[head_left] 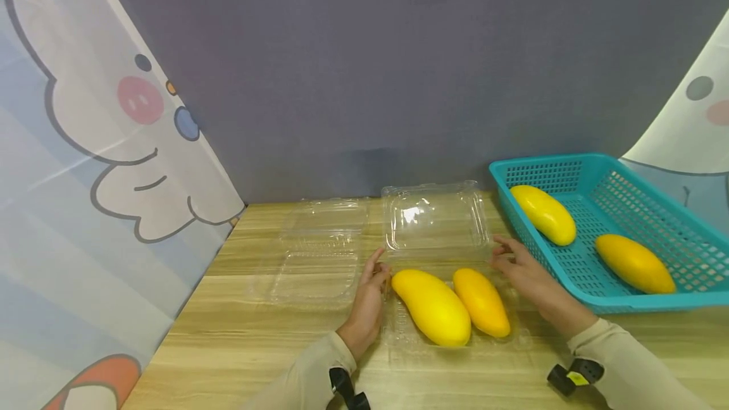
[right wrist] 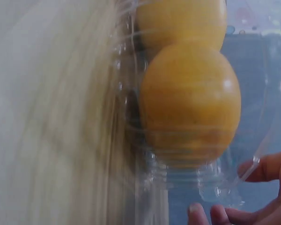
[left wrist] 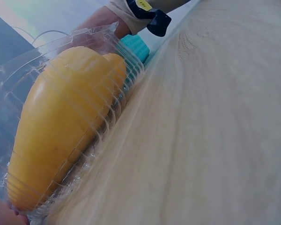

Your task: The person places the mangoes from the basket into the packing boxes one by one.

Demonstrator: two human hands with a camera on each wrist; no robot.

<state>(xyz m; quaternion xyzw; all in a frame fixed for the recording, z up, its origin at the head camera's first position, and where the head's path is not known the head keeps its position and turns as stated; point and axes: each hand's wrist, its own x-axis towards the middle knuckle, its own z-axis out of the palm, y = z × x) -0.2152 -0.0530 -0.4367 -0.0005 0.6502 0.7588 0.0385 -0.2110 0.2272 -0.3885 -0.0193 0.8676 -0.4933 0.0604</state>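
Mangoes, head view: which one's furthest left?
The larger mango in the filled clamshell; the smaller mango lies to its right, and two more mangoes are farther right, in the teal basket.

Free access: from above, over the two mangoes [head_left: 437, 310]. Obstacles: open clamshell lid [head_left: 435, 223] behind; second clamshell [head_left: 319, 274] at left; turquoise plastic basket [head_left: 655, 302] beside right hand [head_left: 526, 278].

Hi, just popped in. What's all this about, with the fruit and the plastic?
A person has their left hand and right hand on either side of an open clear plastic box. Two yellow mangoes lie in it, its lid not yet closed over them. Another clear box lies open to the left, and a turquoise basket on the right holds two more mangoes.
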